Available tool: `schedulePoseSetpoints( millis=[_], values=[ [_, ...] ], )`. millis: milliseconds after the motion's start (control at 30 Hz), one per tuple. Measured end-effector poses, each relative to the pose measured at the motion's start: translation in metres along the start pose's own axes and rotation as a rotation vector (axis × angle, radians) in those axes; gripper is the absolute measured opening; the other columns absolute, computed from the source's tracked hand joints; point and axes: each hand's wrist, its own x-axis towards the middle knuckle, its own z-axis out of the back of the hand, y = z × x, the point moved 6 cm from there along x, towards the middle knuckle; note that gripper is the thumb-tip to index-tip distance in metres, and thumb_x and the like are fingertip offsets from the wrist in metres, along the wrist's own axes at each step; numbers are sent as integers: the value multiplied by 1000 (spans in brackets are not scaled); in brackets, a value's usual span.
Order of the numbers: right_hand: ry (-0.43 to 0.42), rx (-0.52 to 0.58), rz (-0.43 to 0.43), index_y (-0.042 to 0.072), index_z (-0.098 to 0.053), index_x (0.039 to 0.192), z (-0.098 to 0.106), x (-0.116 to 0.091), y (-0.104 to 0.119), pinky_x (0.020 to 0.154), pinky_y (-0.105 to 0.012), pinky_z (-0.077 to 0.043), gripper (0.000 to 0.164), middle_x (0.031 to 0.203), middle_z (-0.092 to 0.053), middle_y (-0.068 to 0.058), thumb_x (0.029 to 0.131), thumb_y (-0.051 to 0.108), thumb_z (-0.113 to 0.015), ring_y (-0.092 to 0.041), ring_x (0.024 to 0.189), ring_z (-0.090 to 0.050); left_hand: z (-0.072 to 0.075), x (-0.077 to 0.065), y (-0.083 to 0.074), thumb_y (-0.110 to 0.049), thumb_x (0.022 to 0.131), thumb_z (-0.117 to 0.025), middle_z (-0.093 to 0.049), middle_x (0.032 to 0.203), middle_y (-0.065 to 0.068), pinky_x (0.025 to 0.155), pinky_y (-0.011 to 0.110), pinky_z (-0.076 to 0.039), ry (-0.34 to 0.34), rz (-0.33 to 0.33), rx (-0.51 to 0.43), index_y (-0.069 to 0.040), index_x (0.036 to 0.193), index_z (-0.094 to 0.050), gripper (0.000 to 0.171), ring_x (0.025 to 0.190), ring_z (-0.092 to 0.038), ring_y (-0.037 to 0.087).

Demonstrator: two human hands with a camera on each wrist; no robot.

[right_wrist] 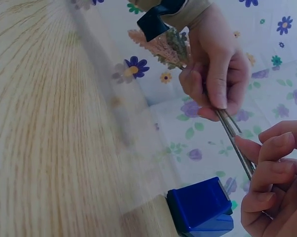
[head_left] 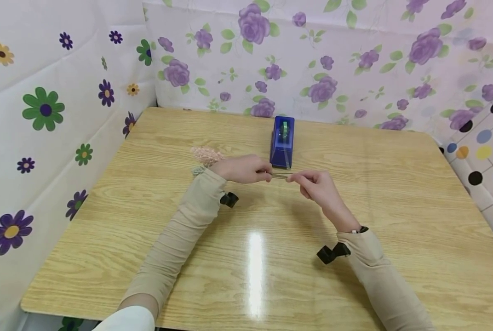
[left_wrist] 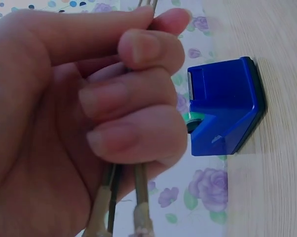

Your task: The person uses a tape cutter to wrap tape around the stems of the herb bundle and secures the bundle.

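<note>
At six o'clock from the tape dispenser [head_left: 280,156], flower stems [head_left: 279,175] run between the left hand [head_left: 245,169], fingers clamped round them, and the right hand [head_left: 320,187], fingers pinching. Slack pressure could splay them; uneven pulling, bend them.

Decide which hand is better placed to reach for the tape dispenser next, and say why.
Probably the right hand: it seems only to pinch the stems, while the left hand wraps its fingers round them and could likely hold them alone. The tape dispenser stands just beyond both hands.
</note>
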Motion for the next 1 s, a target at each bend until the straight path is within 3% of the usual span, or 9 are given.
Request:
schedulePoseSetpoints(
  millis=[133, 500, 767, 1000],
  values=[
    [-7, -18, 10, 1, -71, 110, 0, 0, 1, 49, -25, -25, 31, 49, -35, 8, 99, 26, -56, -9, 47, -31, 5, -1, 0, -18, 104, -44, -67, 101, 13, 68, 25, -41, -52, 30, -40, -5, 109, -67, 27, 67, -46, 11],
    [-64, 3, 30, 4, -71, 113, 2, 1, 4, 49, -23, -27, 28, 49, -41, 11, 95, 23, -63, -6, 47, -33, 16, -3, 0, -18, 103, -47, -69, 96, 10, 72, 27, -45, -150, 60, -74, -6, 102, -69, 25, 68, -49, 13],
    [-229, 167, 19, 0, -71, 107, -1, 1, 0, 50, -22, -24, 38, 47, -36, 13, 86, 32, -74, -5, 46, -28, 16, -2, 1, -20, 104, -45, -66, 93, 9, 73, 29, -45, -163, 68, -135, -7, 99, -67, 26, 76, -54, 17],
    [-316, 278, -31, 1, -72, 98, -7, 4, -12, 52, -18, -31, 28, 48, -49, 16, 85, 25, -76, -1, 48, -35, 13, -2, 0, -20, 104, -45, -64, 88, 7, 70, 28, -43, -164, 66, -133, -8, 94, -65, 26, 73, -52, 16]
  ],
)
